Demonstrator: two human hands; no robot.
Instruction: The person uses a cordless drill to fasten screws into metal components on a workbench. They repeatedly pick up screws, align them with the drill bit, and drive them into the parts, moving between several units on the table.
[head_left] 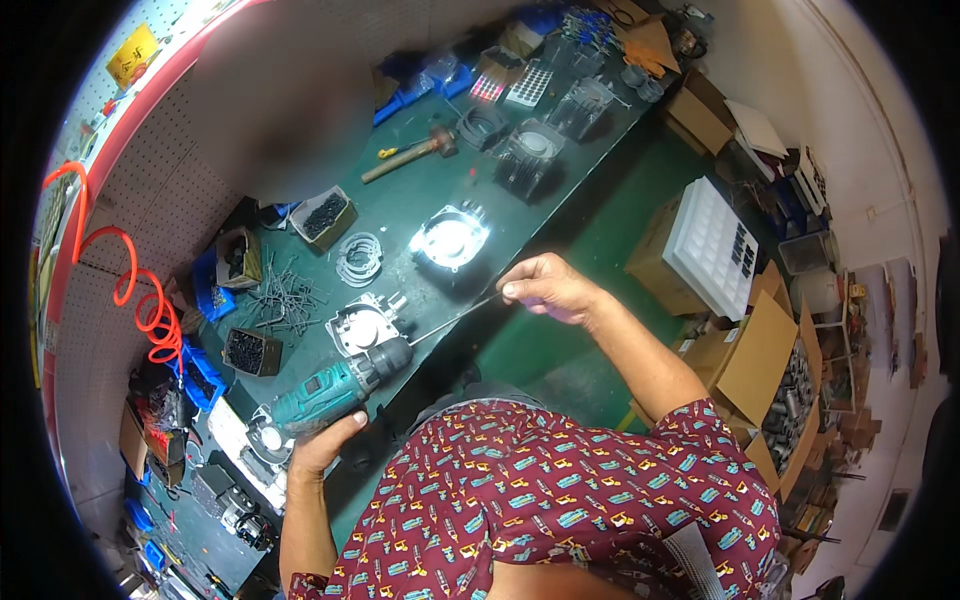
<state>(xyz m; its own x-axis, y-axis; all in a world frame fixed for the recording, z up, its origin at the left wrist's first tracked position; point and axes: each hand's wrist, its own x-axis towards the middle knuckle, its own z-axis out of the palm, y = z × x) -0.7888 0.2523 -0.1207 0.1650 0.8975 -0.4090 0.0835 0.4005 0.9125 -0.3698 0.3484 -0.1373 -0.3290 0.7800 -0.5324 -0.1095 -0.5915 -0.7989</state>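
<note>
A teal and black cordless drill [325, 393] lies on its side above the bench's near edge, its chuck toward the right. My left hand [325, 445] is closed round it from below; the thumb shows, but the drill hides most of the fingers. From the chuck runs a long thin driver bit [455, 322]. My right hand [552, 288] pinches the far end of that bit, past the bench edge. Just beyond the chuck sits a silver metal housing [362, 325]. A second round housing [450, 238], brightly lit, lies farther right, and several metal rings [359, 259] are stacked between them.
Long screws [285, 297] lie loose among boxes of dark small parts [325, 217]. A hammer [410, 157] and finned cylinders [530, 155] are farther back. An orange coiled hose [150, 310] hangs at left. Cartons [755, 370] and a white tray [712, 245] stand on the right.
</note>
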